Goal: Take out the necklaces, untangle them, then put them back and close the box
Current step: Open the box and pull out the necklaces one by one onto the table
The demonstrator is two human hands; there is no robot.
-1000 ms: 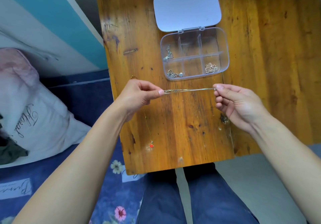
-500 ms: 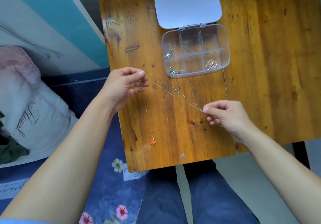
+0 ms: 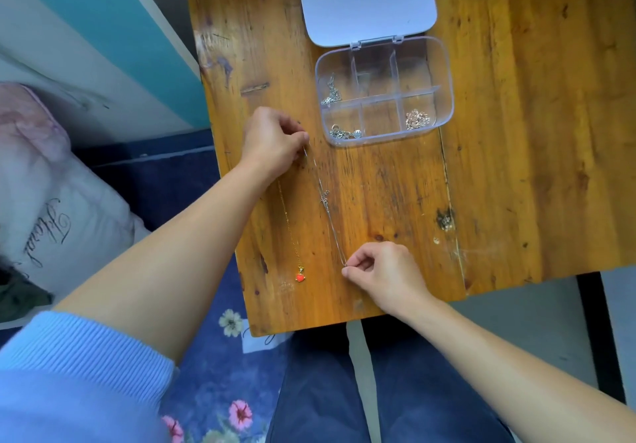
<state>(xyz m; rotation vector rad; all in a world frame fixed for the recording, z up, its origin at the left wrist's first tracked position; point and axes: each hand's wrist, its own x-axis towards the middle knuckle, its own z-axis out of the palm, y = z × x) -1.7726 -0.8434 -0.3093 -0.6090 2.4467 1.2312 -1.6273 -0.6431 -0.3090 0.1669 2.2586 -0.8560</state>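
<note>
Only the head cam here, so one view to go on. A second ago the silver necklace was stretched sideways in the air just below the box; now it's been swung round and lowered so it runs lengthwise on the table, right beside the gold necklace with the red pendant. Left hand pinches the far end between thumb and forefinger, the other fingers curled in. Right hand pinches the near end the same way.

My read: this one's untangled and is being laid out straight, so next up are the chains left in the box. I see a silver one in the far-left compartment, another in the near-left one, and a rose-gold heap near-right. Lid is flipped open, so closing is a long way off.

Writing-wise, there's cursive on the pillow at left, but I can't make it out. No brand on the box.
</note>
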